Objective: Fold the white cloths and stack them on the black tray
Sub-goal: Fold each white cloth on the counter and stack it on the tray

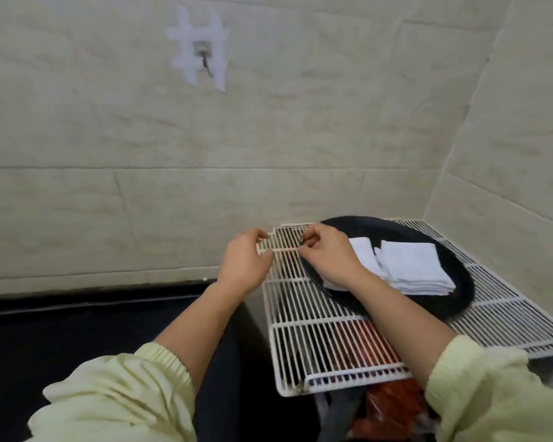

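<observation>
Two cloth piles [412, 269] are seen on one black tray [383, 229] — one partly hidden; left hand [243, 266], right hand [329, 260] curled, grip indiscernible.

black tray [462, 282] left rim — behind right hand [329, 260] | whether fingers [312, 234] hold anything — unclear | sleeves [125, 400] cut by bottom edge

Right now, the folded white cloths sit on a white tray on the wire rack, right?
No, the tray is black, not white. The head view shows the folded white cloths on it, and it sits on the wire rack.
</observation>
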Action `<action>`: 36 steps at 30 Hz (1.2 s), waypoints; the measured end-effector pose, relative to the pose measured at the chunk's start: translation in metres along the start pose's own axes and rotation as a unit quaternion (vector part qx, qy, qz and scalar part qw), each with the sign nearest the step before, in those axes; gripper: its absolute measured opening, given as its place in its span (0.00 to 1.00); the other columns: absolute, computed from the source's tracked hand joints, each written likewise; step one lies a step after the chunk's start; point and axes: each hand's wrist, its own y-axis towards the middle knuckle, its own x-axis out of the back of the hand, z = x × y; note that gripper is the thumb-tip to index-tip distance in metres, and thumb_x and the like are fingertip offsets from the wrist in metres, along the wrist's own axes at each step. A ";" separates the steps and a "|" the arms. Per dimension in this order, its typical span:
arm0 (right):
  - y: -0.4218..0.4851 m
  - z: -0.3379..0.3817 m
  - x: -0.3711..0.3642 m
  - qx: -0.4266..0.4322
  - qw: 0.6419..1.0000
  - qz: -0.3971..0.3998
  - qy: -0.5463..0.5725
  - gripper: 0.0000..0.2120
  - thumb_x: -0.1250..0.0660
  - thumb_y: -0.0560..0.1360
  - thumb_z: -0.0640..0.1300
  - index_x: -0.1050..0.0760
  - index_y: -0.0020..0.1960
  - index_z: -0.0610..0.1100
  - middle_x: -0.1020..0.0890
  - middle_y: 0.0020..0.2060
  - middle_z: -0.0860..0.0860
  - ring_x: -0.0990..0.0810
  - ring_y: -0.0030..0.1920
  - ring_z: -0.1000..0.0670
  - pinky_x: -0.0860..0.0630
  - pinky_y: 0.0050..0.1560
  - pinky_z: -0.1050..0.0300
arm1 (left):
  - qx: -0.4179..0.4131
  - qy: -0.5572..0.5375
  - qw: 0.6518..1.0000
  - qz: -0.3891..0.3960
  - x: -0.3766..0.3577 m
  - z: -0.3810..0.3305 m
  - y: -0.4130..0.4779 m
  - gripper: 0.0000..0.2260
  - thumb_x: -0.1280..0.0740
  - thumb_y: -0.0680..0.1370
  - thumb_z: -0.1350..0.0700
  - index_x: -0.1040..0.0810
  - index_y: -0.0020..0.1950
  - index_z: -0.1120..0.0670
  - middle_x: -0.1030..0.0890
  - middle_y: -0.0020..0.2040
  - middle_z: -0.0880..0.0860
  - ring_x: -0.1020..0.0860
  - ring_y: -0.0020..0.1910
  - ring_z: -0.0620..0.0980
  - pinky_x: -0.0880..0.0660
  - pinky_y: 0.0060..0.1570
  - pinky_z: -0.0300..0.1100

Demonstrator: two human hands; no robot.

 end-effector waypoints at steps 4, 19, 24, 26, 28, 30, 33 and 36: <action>-0.023 0.076 -0.075 0.061 0.995 0.061 -0.044 0.14 0.32 0.71 0.40 0.22 0.57 0.41 0.19 0.52 0.44 0.21 0.54 0.44 0.26 0.55 0.54 | 0.045 0.037 0.998 -0.027 0.072 0.080 -0.040 0.14 0.34 0.75 0.58 0.23 0.61 0.57 0.21 0.60 0.56 0.24 0.60 0.54 0.30 0.57 0.43; -0.142 0.306 -0.350 0.245 0.925 0.254 -0.140 0.21 0.34 0.76 0.48 0.32 0.66 0.43 0.27 0.62 0.46 0.29 0.63 0.44 0.28 0.61 0.48 | 0.240 0.159 0.954 -0.086 0.291 0.335 -0.212 0.15 0.37 0.78 0.54 0.26 0.64 0.53 0.27 0.61 0.54 0.26 0.57 0.53 0.27 0.54 0.46; -0.156 0.374 -0.434 0.315 0.880 0.306 -0.179 0.21 0.35 0.77 0.48 0.34 0.67 0.42 0.29 0.63 0.45 0.30 0.64 0.42 0.28 0.61 0.46 | 0.311 0.200 0.923 -0.108 0.351 0.404 -0.243 0.16 0.38 0.78 0.54 0.27 0.65 0.53 0.28 0.63 0.54 0.29 0.62 0.54 0.27 0.56 0.48; -0.158 0.398 -0.462 0.332 0.869 0.318 -0.185 0.21 0.36 0.77 0.48 0.34 0.67 0.42 0.29 0.63 0.45 0.30 0.64 0.42 0.28 0.61 0.46 | 0.330 0.222 0.912 -0.097 0.371 0.429 -0.248 0.16 0.38 0.78 0.53 0.28 0.66 0.53 0.28 0.64 0.54 0.30 0.63 0.55 0.28 0.56 0.49; -0.155 0.422 -0.491 0.345 0.861 0.327 -0.182 0.21 0.36 0.77 0.48 0.34 0.67 0.42 0.29 0.63 0.45 0.30 0.64 0.42 0.29 0.61 0.46 | 0.346 0.237 0.903 -0.096 0.392 0.456 -0.248 0.16 0.38 0.78 0.53 0.28 0.66 0.53 0.29 0.64 0.54 0.31 0.64 0.54 0.28 0.57 0.48; -0.148 0.449 -0.523 0.358 0.853 0.335 -0.176 0.21 0.36 0.77 0.48 0.34 0.67 0.42 0.29 0.63 0.45 0.30 0.64 0.42 0.29 0.61 0.47 | 0.365 0.241 0.893 -0.102 0.414 0.485 -0.244 0.16 0.38 0.78 0.53 0.29 0.66 0.53 0.29 0.64 0.53 0.32 0.64 0.54 0.28 0.57 0.48; -0.134 0.487 -0.567 0.378 0.838 0.353 -0.175 0.21 0.36 0.77 0.48 0.34 0.67 0.43 0.29 0.63 0.45 0.31 0.64 0.43 0.29 0.61 0.47 | 0.393 0.244 0.881 -0.102 0.443 0.524 -0.237 0.16 0.38 0.79 0.53 0.29 0.66 0.53 0.29 0.64 0.53 0.31 0.64 0.53 0.28 0.56 0.47; -0.123 0.519 -0.607 0.392 0.825 0.363 -0.184 0.21 0.36 0.77 0.47 0.35 0.67 0.43 0.29 0.63 0.45 0.31 0.64 0.43 0.29 0.61 0.47 | 0.419 0.245 0.868 -0.107 0.469 0.562 -0.231 0.16 0.38 0.79 0.53 0.29 0.66 0.53 0.29 0.64 0.53 0.31 0.64 0.53 0.28 0.57 0.47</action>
